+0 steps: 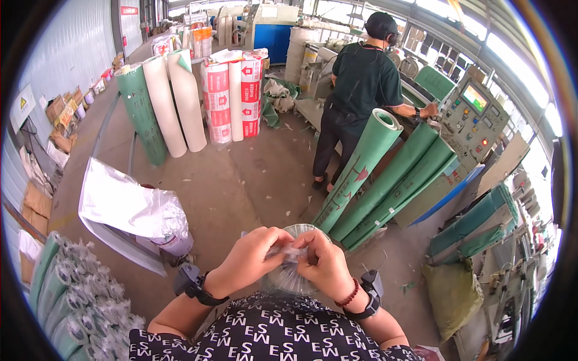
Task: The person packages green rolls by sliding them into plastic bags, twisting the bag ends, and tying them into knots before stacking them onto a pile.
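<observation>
Just in front of my chest stands a roll (290,281) in clear plastic film, seen from its top end. The film is gathered into a bunch (293,253) at the middle of that end. My left hand (248,257) is closed on the bunch from the left, thumb and fingers pinched together. From the right, my right hand (328,265) pinches the same film, its fingertips nearly meeting those of the left. The fingers partly hide the bunched film, and my hands cover much of the roll's rim.
Beyond my right hand lean several green printed rolls (367,168). A co-worker (366,78) stands behind them, one hand near a control panel (475,114). Ahead left stand pale rolls (165,108) and red-white wrapped rolls (233,99). A white sheet-covered bin (174,243) and bagged rolls (84,301) lie left.
</observation>
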The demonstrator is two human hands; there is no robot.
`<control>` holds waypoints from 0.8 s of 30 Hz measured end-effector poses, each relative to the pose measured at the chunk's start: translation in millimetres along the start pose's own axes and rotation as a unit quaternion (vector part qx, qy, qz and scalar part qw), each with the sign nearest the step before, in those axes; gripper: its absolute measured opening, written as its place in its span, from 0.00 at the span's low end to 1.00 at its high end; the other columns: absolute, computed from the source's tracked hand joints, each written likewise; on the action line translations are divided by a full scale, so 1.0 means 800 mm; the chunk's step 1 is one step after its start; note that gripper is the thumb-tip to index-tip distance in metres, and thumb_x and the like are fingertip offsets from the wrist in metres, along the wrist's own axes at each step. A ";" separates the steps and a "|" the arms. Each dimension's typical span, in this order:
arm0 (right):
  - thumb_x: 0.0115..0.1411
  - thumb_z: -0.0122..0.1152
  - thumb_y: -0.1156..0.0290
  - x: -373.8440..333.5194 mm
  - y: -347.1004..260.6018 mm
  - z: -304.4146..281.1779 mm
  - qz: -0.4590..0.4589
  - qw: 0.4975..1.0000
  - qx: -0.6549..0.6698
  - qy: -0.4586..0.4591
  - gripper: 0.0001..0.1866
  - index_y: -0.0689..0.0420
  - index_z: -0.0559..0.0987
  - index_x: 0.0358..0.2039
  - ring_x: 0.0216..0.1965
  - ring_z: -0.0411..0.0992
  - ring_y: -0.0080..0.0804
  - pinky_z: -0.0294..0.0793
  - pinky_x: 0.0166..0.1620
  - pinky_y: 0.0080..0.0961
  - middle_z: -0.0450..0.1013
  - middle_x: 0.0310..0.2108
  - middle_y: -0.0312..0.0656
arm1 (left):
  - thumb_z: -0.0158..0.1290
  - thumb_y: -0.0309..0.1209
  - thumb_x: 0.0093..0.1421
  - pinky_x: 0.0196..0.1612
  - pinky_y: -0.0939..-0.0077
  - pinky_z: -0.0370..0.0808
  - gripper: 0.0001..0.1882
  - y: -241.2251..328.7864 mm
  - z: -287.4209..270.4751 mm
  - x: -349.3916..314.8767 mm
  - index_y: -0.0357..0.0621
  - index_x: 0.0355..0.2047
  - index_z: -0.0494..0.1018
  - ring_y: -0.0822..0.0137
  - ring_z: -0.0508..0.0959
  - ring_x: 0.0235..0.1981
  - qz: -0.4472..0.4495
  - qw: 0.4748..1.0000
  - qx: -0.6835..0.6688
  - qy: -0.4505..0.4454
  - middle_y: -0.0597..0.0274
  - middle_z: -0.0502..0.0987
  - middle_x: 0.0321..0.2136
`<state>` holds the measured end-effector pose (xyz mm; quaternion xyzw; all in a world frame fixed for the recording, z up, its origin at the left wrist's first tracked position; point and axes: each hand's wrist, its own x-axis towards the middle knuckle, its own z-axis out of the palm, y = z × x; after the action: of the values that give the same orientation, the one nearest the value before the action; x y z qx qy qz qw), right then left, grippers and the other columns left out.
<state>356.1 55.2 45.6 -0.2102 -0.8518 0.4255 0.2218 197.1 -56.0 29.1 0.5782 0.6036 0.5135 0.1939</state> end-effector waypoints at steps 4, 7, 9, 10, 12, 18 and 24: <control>0.46 0.62 0.76 0.004 0.004 0.011 -0.058 0.992 -0.099 0.060 0.14 0.51 0.75 0.36 0.25 0.73 0.32 0.72 0.29 0.27 0.72 0.21 0.35 | 0.57 0.24 0.49 0.38 0.67 0.74 0.12 -0.010 0.012 -0.005 0.42 0.36 0.74 0.59 0.75 0.35 0.068 0.976 0.192 0.071 0.62 0.74 0.35; 0.44 0.61 0.80 0.005 0.002 0.016 -0.162 0.972 -0.136 0.098 0.14 0.54 0.75 0.34 0.20 0.69 0.28 0.69 0.25 0.25 0.69 0.21 0.35 | 0.58 0.24 0.47 0.39 0.70 0.72 0.10 0.000 0.013 -0.009 0.40 0.32 0.76 0.61 0.74 0.37 0.013 0.984 0.153 0.091 0.61 0.71 0.35; 0.46 0.62 0.77 -0.002 0.002 0.019 -0.132 0.978 -0.146 0.075 0.13 0.52 0.75 0.34 0.29 0.74 0.38 0.74 0.32 0.31 0.73 0.29 0.36 | 0.58 0.24 0.46 0.40 0.72 0.71 0.09 -0.008 0.008 -0.011 0.39 0.31 0.76 0.62 0.72 0.38 0.008 0.994 0.087 0.064 0.61 0.70 0.35; 0.46 0.62 0.77 -0.004 -0.001 0.019 -0.131 0.978 -0.146 0.075 0.13 0.52 0.75 0.34 0.29 0.74 0.38 0.74 0.32 0.31 0.73 0.29 0.36 | 0.58 0.23 0.46 0.41 0.73 0.70 0.08 -0.011 0.006 -0.012 0.38 0.29 0.76 0.63 0.71 0.39 0.003 0.999 0.022 0.035 0.60 0.69 0.34; 0.47 0.60 0.77 -0.007 -0.006 0.020 -0.154 0.974 -0.152 0.072 0.12 0.52 0.74 0.34 0.30 0.75 0.38 0.74 0.32 0.31 0.73 0.32 0.36 | 0.59 0.23 0.46 0.42 0.74 0.69 0.08 -0.016 0.004 -0.013 0.38 0.29 0.76 0.64 0.71 0.40 0.010 0.999 -0.026 0.023 0.59 0.68 0.34; 0.46 0.60 0.77 -0.004 -0.009 0.021 -0.096 0.970 -0.210 0.075 0.13 0.52 0.72 0.35 0.27 0.75 0.39 0.74 0.30 0.32 0.74 0.27 0.37 | 0.56 0.20 0.48 0.37 0.81 0.67 0.10 -0.011 0.006 -0.014 0.39 0.33 0.75 0.71 0.69 0.35 0.020 0.998 -0.027 0.057 0.63 0.70 0.35; 0.49 0.60 0.78 -0.003 -0.007 0.019 -0.020 0.992 -0.121 0.030 0.13 0.54 0.73 0.36 0.23 0.73 0.33 0.72 0.29 0.27 0.73 0.24 0.38 | 0.56 0.19 0.50 0.28 0.82 0.66 0.14 -0.010 0.004 -0.020 0.41 0.38 0.72 0.77 0.68 0.25 -0.007 0.997 -0.006 0.075 0.66 0.74 0.32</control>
<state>348.7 41.2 41.1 -0.2306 -0.8943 0.3079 0.2286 199.9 -67.1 15.4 0.5326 0.6172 0.5579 0.1551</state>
